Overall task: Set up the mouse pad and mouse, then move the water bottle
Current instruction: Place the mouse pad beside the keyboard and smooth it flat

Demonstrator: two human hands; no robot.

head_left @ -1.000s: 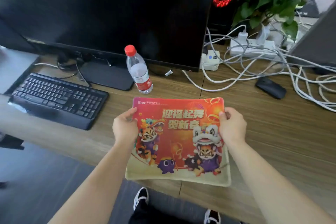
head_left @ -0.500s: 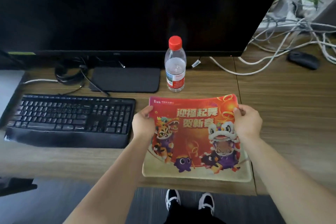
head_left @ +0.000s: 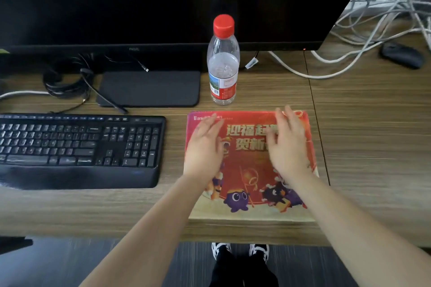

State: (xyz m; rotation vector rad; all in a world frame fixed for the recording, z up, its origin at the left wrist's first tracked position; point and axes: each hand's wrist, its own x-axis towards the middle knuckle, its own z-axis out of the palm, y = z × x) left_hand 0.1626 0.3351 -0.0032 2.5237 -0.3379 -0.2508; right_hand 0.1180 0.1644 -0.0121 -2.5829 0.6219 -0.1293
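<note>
The red mouse pad (head_left: 250, 165) lay flat on the wooden counter (head_left: 373, 147), just right of the black keyboard (head_left: 79, 147); the left hand (head_left: 205, 149) and the right hand (head_left: 289, 144) were spread over its top half, fingers apart and holding nothing; both hands looked blurry; the water bottle (head_left: 223, 63) stood upright just behind the pad, in front of the big dark screen (head_left: 163, 2); the black mouse (head_left: 401, 55) sat far off to the right, beside the white cables (head_left: 363, 37).

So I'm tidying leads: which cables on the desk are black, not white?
The black cables coiled left of the monitor stand, behind the keyboard. The white cables tangle far right.
</note>
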